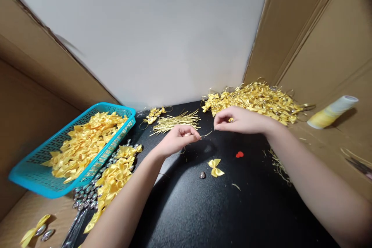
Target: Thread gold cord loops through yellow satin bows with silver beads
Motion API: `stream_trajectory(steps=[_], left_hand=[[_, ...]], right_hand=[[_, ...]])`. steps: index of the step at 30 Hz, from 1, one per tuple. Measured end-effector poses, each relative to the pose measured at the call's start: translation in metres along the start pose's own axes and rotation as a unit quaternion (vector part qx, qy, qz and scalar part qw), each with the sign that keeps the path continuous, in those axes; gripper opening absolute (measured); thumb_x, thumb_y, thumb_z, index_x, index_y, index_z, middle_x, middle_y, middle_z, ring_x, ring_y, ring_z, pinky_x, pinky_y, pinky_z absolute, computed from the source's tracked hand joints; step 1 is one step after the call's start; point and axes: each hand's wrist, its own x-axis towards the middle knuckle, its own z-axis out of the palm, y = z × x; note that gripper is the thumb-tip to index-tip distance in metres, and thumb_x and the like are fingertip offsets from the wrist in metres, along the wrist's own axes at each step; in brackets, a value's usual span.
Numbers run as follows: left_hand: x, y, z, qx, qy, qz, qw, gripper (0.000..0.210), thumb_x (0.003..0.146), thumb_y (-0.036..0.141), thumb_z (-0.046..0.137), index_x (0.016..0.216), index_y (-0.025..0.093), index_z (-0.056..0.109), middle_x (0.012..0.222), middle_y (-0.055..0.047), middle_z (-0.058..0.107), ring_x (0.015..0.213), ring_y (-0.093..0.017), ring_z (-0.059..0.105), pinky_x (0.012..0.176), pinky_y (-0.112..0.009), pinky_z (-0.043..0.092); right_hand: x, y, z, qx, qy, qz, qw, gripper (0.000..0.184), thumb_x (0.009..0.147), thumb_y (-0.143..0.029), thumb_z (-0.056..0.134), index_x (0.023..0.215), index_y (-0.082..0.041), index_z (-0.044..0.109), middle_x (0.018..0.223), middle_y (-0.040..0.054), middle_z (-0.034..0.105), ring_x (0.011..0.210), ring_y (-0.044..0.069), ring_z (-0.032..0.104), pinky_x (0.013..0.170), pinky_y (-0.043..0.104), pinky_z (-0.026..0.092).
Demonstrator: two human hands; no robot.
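One silver, glossy bead [202,175] and one satiny yellow bow [215,168] lay near, centre. Beyond, the left hand [181,138] pinched one thin gold cord [206,134], its long axis pointing right toward the curled right hand [228,120], whose grip I couldn't tell. Farther left lay many straight gold strands [176,121].

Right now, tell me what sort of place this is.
Probably a small craft workspace: a blue basket holds yellow bows, thin gold strips lie heaped on a black work surface, and cardboard panels stand on both sides.
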Motion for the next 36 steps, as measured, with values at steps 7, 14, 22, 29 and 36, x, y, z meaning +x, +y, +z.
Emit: stream_trajectory(steps=[7, 14, 22, 29, 36], left_hand=[[-0.001, -0.002, 0.001, 0.009, -0.041, 0.011, 0.999, 0.021, 0.073, 0.036, 0.066, 0.075, 0.015, 0.069, 0.065, -0.001, 0.061, 0.065, -0.012, 0.053, 0.059, -0.023, 0.040], [-0.001, 0.001, 0.009, 0.013, -0.048, 0.002, 0.999, 0.021, 0.075, 0.038, 0.065, 0.074, 0.017, 0.070, 0.070, -0.001, 0.064, 0.066, -0.012, 0.053, 0.062, -0.024, 0.041], [-0.005, 0.016, 0.028, 0.071, -0.041, 0.073, 0.994, 0.020, 0.079, 0.039, 0.065, 0.073, 0.020, 0.071, 0.094, -0.004, 0.067, 0.091, -0.019, 0.058, 0.086, -0.031, 0.042], [-0.009, 0.026, 0.055, 0.028, -0.046, 0.043, 0.998, 0.022, 0.080, 0.039, 0.063, 0.073, 0.018, 0.067, 0.083, -0.003, 0.067, 0.081, -0.017, 0.058, 0.078, -0.028, 0.043], [-0.007, 0.021, 0.096, -0.065, -0.074, -0.058, 0.993, 0.026, 0.075, 0.041, 0.063, 0.069, 0.015, 0.064, 0.060, 0.003, 0.052, 0.056, -0.009, 0.041, 0.055, -0.022, 0.029]], right_hand=[[-0.058, -0.043, -0.046, -0.051, 0.256, -0.004, 0.965, 0.024, 0.081, -0.043, 0.061, 0.085, -0.020, 0.067, 0.081, 0.0030, 0.066, 0.076, 0.016, 0.059, 0.067, 0.030, 0.044], [-0.110, -0.017, -0.042, -0.183, 0.201, 0.140, 0.952, 0.028, 0.082, -0.045, 0.058, 0.089, -0.021, 0.068, 0.072, 0.0034, 0.064, 0.063, 0.015, 0.057, 0.058, 0.030, 0.042], [-0.219, 0.060, -0.007, -0.221, 0.204, 0.325, 0.897, 0.038, 0.076, -0.050, 0.062, 0.095, -0.017, 0.069, 0.088, 0.0120, 0.071, 0.073, 0.024, 0.065, 0.067, 0.038, 0.051], [-0.292, 0.108, 0.027, -0.279, 0.301, 0.404, 0.818, 0.027, 0.068, -0.046, 0.063, 0.072, -0.019, 0.065, 0.076, 0.0134, 0.070, 0.067, 0.030, 0.065, 0.059, 0.040, 0.048], [-0.294, 0.132, 0.047, -0.290, 0.362, 0.381, 0.800, 0.028, 0.080, -0.045, 0.045, 0.068, -0.021, 0.054, 0.073, 0.0126, 0.063, 0.067, 0.028, 0.060, 0.063, 0.041, 0.045]])
